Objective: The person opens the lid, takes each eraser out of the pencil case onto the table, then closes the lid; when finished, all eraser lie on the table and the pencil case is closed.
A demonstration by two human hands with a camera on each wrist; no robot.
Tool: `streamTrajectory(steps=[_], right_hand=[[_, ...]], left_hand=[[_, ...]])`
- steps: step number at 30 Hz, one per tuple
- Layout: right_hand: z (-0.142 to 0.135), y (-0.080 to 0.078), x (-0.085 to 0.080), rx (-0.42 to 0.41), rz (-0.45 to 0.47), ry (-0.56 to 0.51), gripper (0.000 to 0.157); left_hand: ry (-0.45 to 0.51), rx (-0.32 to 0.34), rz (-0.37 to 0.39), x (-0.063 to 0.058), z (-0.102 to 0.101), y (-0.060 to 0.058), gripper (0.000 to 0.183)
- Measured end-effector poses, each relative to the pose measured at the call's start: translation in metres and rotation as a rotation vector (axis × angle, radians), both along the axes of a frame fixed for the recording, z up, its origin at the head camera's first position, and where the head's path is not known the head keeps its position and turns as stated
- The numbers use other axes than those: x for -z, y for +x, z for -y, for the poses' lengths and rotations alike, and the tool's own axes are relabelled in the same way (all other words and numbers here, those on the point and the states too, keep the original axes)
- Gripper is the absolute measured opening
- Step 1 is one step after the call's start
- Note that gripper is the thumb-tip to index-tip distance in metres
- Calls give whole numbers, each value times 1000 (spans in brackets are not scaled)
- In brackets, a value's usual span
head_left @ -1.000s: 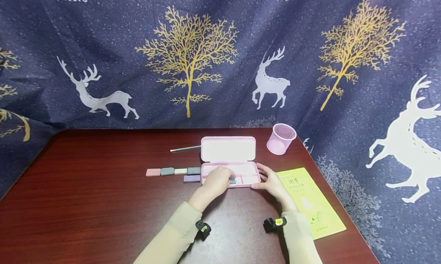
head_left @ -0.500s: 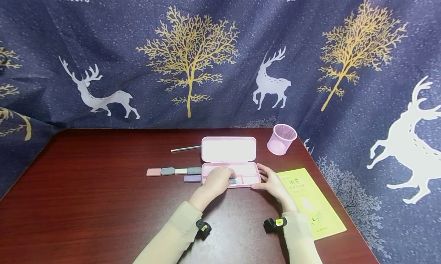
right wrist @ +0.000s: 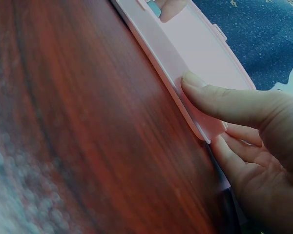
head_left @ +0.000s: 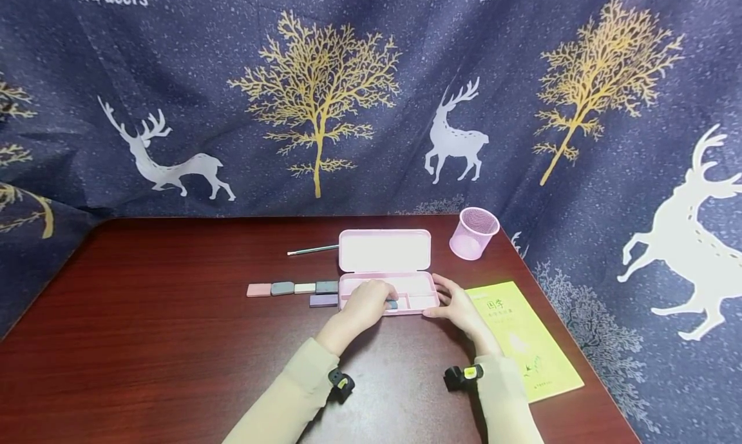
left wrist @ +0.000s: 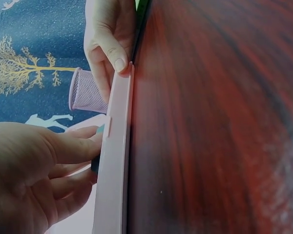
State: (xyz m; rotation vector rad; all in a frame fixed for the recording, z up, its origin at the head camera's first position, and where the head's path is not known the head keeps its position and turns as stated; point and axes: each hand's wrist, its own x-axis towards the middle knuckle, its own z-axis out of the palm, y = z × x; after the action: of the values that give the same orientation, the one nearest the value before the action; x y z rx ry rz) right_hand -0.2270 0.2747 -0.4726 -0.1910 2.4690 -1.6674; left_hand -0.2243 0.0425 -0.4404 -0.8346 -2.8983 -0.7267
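A pink pencil case lies on the table with its lid raised toward the back. My left hand reaches into a front compartment of it, pinching a small blue-green eraser between thumb and fingers. Most of that eraser is hidden by the hand; its dark edge shows in the left wrist view. My right hand holds the case's right end. In the right wrist view the thumb presses the front wall, while the other fingers bend round the end.
Left of the case lie several eraser-like blocks in a row, including a pink one, with a purple one below. A pencil lies behind them. A pink mesh pen holder and a yellow-green book are to the right.
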Motion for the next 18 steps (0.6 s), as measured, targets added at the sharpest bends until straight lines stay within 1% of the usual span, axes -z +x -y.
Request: streamTrajectory(steps=[5,10,14,18], right_hand=[[1,0,-1,5,5,4,88],[2,1,-2,8,10,6,88],[1,0,0,6,7,13,88],[0,-1,2,6,5,12,87]], left_hand=[[22,19,-30,-1,2,1,17],[61,13,-40,-8,9,3,18],[110,22,-35,-14,19,4,17],[140,41,-16,-14,34,1,17]])
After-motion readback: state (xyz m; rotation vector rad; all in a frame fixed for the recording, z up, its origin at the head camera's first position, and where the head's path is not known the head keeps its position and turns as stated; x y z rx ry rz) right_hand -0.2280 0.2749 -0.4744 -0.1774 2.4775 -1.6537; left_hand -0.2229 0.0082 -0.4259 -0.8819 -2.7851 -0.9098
